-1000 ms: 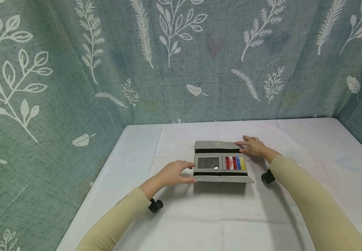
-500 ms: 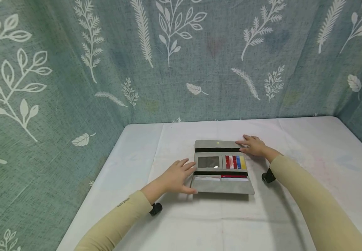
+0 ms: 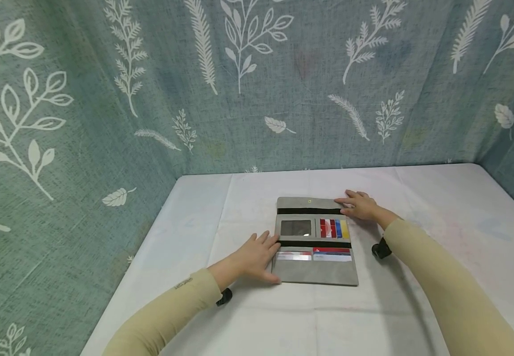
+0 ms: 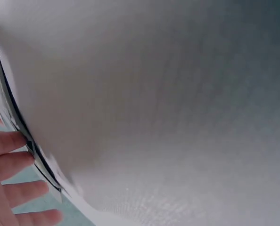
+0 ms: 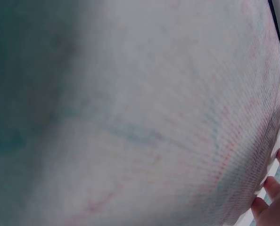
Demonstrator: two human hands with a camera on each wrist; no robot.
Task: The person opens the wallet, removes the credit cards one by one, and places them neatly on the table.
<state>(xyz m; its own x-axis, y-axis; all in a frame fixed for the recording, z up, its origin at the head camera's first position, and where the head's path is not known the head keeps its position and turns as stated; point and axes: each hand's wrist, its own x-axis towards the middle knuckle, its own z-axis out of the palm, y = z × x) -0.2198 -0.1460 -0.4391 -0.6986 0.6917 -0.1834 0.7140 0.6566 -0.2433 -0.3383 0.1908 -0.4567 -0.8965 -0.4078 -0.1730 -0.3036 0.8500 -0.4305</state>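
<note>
A grey long wallet (image 3: 319, 273) lies unfolded on the white table, its three panels spread out. Its middle panel has a clear window (image 3: 296, 228) on the left and colourful cards (image 3: 334, 229) in slots on the right. More cards (image 3: 331, 254) show in the slots of the near panel. My left hand (image 3: 253, 258) rests at the wallet's left edge, fingers spread and thumb by the near corner. The left wrist view shows its fingers (image 4: 18, 162) along that edge. At the far right corner, my right hand (image 3: 360, 205) touches the upper panel with extended fingers.
The wallet lies on a table covered in white cloth (image 3: 439, 207). A green curtain (image 3: 301, 113) with white leaf prints hangs behind the table and on both sides. Black wrist cameras (image 3: 381, 248) sit under the sleeves.
The wallet's near panel has come down from a raised, folded position to lie flat, uncovering its cards. My left hand moved toward me with it and its fingers spread. My right hand stayed put.
</note>
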